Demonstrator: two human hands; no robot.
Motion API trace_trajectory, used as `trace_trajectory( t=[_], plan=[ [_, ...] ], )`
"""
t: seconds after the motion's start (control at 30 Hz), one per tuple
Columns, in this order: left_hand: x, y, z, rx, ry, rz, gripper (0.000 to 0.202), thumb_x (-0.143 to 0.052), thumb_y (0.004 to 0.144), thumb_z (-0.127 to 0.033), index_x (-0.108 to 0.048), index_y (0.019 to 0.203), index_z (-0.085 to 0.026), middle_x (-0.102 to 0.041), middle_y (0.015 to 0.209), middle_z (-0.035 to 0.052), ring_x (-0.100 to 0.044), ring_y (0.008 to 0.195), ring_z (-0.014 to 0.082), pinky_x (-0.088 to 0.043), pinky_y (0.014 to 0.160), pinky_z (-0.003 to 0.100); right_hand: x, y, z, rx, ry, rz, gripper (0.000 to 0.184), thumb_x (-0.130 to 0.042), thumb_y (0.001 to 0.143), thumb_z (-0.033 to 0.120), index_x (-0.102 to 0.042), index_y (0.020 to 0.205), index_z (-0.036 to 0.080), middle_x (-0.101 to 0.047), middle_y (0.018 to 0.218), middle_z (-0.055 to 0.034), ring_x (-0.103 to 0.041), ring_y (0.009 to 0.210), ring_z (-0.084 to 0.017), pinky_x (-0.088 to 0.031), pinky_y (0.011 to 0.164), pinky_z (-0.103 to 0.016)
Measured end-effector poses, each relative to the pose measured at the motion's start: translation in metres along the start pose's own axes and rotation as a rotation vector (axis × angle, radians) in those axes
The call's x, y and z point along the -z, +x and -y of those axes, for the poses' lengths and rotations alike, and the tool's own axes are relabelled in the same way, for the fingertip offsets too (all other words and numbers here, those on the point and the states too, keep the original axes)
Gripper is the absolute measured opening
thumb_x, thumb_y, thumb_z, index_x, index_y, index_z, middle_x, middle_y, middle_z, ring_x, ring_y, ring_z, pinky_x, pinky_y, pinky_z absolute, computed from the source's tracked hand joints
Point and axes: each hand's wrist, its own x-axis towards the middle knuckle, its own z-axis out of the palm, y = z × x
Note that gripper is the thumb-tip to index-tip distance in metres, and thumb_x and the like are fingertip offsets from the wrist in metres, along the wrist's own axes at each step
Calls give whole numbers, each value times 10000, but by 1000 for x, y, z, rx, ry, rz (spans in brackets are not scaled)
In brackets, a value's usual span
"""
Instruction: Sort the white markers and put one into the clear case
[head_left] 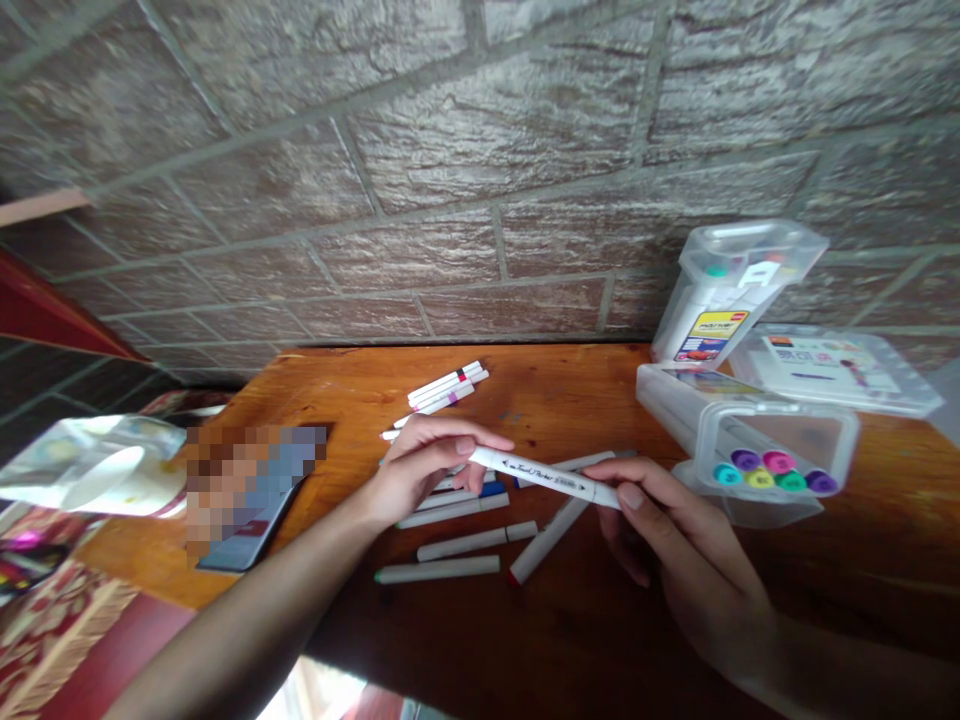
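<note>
A white marker [544, 476] with dark printed lettering is held up between my two hands, above the wooden table [345, 385]. My left hand [420, 462] pinches its left end between thumb and fingers. At its right end, the thumb and fingers of my right hand [675, 535] are closed on it. Below and behind lie several loose white markers, among them a green-ended marker [439, 570] and a red-ended marker [547, 543]. A small group of thinner white pens [448, 385] rests farther back; my left hand partly covers the markers near it.
An open clear case [667, 405] with colour-capped markers lies on the right. Behind it stand an upright clear marker box [716, 310] and a flat plastic case [840, 370]. A partly blurred phone [277, 510] and a white cup [142, 480] sit left, before a stone-block wall [420, 250].
</note>
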Motion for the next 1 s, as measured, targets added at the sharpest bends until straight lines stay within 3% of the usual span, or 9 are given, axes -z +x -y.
trace_trajectory(
  t=[0.43,0.67,1.0],
  plan=[
    [-3,4,-4,-37,-111,-55,305,-671,916,-314,-847,1035,-95,-669,548,71,-561,506,122,-359,513,231,1,-1,-1,55,27,19,276,-582,1023,496,-714,1083,262,-604,718,4,-501,522,-99,-389,426,-177],
    [-1,2,-4,-29,-122,-44,337,-633,932,-311,-837,1057,-74,-666,560,77,-577,529,140,-396,540,245,0,-1,-2,49,8,8,295,-575,1013,517,-707,1071,260,-597,710,-3,-505,510,-124,-392,408,-215],
    [1,0,-5,-14,-165,-29,369,-597,911,-296,-835,1043,-47,-682,584,97,-606,564,169,-441,567,268,-1,1,-2,37,35,8,304,-583,1015,520,-689,1069,241,-604,718,8,-499,517,-97,-380,419,-173]
  ],
)
